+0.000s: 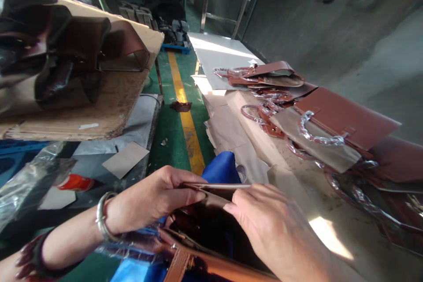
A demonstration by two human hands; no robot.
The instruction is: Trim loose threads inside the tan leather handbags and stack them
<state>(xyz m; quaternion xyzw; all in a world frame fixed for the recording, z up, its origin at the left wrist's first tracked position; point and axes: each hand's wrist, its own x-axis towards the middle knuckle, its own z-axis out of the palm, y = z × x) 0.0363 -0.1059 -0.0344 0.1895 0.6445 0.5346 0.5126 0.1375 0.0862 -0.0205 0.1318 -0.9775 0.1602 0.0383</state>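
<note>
1. Here, the worktop (291,189) carries brown bags (346,116) along its right edge.
2. Beside its left edge, the held bag (211,233) gapes open, so work on it seems unfinished.
3. Left hand (158,194) and right hand (271,216) pinch its rim (218,186), each grip closed.

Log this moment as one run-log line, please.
handbag: brown, open, dark inside | left hand: pinching far edge | right hand: gripping same edge | view's right: more brown handbags, plastic-wrapped handles

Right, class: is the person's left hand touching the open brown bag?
Touching. The head view shows the left hand pinching the far edge of the open brown bag between thumb and fingers.
</note>
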